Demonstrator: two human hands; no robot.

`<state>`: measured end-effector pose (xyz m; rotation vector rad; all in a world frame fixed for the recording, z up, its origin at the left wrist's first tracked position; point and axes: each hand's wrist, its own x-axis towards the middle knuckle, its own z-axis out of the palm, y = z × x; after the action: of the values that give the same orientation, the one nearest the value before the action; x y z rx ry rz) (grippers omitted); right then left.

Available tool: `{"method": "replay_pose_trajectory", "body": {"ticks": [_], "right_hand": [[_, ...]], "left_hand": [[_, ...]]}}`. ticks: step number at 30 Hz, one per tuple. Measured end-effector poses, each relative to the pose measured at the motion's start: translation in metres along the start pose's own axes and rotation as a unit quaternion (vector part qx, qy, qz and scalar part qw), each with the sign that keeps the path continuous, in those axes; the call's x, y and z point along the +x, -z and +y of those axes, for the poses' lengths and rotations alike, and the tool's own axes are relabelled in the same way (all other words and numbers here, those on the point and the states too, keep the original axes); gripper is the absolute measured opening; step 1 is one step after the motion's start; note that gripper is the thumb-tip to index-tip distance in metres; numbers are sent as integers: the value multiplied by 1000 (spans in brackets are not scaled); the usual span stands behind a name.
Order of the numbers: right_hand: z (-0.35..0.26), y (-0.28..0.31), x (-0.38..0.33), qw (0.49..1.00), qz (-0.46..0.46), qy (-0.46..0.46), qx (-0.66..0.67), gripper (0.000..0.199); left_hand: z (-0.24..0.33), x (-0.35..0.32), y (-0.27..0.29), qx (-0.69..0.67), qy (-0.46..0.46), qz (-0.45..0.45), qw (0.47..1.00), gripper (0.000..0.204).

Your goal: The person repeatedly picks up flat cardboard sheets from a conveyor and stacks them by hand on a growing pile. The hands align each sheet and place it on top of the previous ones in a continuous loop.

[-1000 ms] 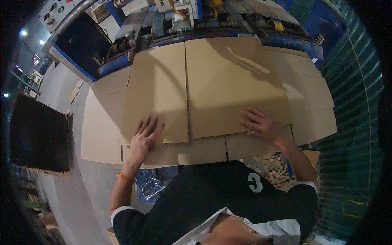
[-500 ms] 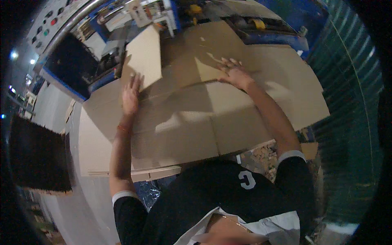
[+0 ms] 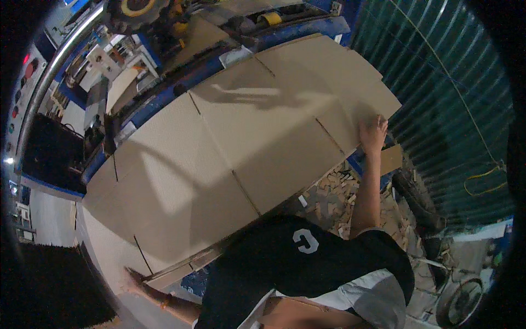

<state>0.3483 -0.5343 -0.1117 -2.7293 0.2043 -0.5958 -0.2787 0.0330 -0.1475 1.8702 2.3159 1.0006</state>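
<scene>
A big flat brown cardboard sheet [image 3: 235, 148] with creases and slots fills the middle of the head view, tilted from lower left to upper right. My right hand [image 3: 373, 135] grips its right edge, arm stretched out. My left hand [image 3: 133, 277] holds its lower left corner, partly hidden under the edge. More pale cardboard [image 3: 107, 249] lies beneath the sheet at the left. My black and white shirt shows at the bottom.
A blue machine [image 3: 181, 82] with rollers runs along the far side of the sheet. A green corrugated wall [image 3: 438, 109] stands at the right. Cardboard scraps [image 3: 329, 200] litter the floor by my right arm. A dark block [image 3: 49, 288] sits lower left, a wheel [image 3: 459, 303] lower right.
My hands have left the top of the sheet and gone out to its two ends. The sheet has swung round and now lies diagonally across the view.
</scene>
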Motion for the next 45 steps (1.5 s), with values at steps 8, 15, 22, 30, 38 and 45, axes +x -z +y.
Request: {"method": "replay_pose_trajectory", "body": {"ticks": [8, 15, 22, 30, 38, 45], "right_hand": [[-25, -23, 58, 958, -13, 83, 275, 53], [41, -49, 70, 990, 65, 59, 111, 59], [22, -24, 99, 975, 124, 57, 173, 57], [-46, 71, 95, 733, -20, 115, 670, 58], [-80, 129, -91, 838, 47, 332, 431, 32], [-111, 70, -133, 616, -253, 696, 269, 32]], "left_hand": [[39, 10, 60, -133, -65, -45, 988, 61], [55, -7, 73, 73, -123, -239, 960, 62], [62, -8, 97, -328, 47, -28, 943, 52], [53, 19, 76, -357, -134, -49, 923, 34], [120, -89, 122, -488, -123, -177, 846, 42], [197, -167, 97, -142, -540, -343, 756, 48]]}}
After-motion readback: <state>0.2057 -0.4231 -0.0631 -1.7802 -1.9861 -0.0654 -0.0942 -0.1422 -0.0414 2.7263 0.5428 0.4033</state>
